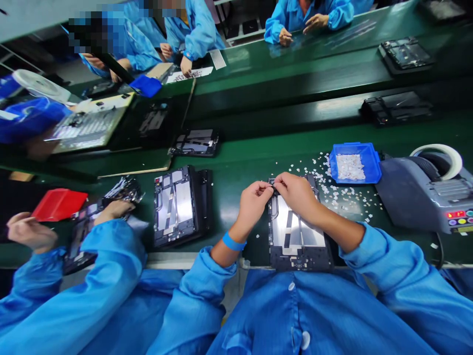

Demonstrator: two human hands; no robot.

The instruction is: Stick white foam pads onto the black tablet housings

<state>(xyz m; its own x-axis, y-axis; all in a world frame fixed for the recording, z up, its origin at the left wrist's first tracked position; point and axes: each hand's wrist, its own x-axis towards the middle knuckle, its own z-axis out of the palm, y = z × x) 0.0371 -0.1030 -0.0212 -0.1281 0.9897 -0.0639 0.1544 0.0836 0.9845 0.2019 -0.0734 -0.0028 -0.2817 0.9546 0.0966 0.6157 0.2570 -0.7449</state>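
Observation:
An opened tablet [312, 241] lies before me at the table's front edge, its silver inner plates and black cables facing up. At its far left corner my left hand [255, 201], with a blue band on the wrist, is closed in a pinch. My right hand [298, 197] pinches at the same spot, fingertips almost meeting the left ones. A small dark part shows between the fingertips, too little of it to name. Part of the tablet's far end is hidden under my right hand. Small white pieces [334, 195] lie scattered beyond and right of the tablet.
Right of the tablet stand a blue tray [376, 170] of white pieces and a grey tape dispenser [410, 197]. Stacked tablets [176, 209] lie to the left. A co-worker's hands [114, 211] work at far left, near a red tray [59, 204]. Other people sit across the green table [236, 148].

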